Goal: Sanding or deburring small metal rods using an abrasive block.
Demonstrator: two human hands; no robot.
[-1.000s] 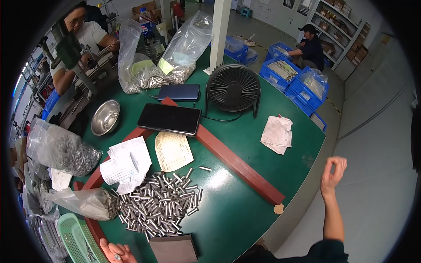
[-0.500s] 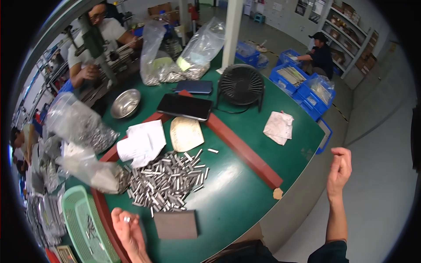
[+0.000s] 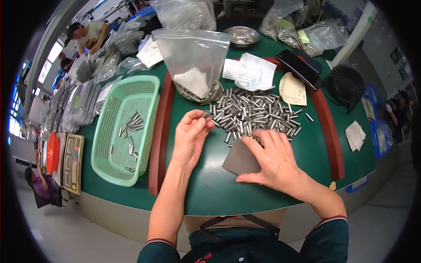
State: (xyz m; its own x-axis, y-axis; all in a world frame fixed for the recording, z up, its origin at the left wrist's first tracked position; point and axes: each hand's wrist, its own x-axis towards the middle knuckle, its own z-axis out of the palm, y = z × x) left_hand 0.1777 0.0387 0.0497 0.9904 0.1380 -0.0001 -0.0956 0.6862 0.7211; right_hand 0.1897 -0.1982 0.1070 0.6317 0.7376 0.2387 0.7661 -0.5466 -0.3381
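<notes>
My left hand is closed in a pinch on a small metal pin, beside the left edge of the heap. My right hand is open, thumb apart, fingers reaching to the near edge of the heap. Beneath it a grey-brown sheet, perhaps sandpaper, lies partly covered; whether the palm touches it I cannot tell. The heap of loose metal pins spreads over the green table. Left of my left hand, a light green plastic basket holds several pins.
Dark red bars border the work area. Behind the heap are a bulging clear bag, white papers, a metal bowl and a black phone. A black fan stands right. A scale lies far left.
My view has swung left and down. My right hand has come from off the table's right side to the sheet and heap; my left hand still holds a pin, now beside the heap.
</notes>
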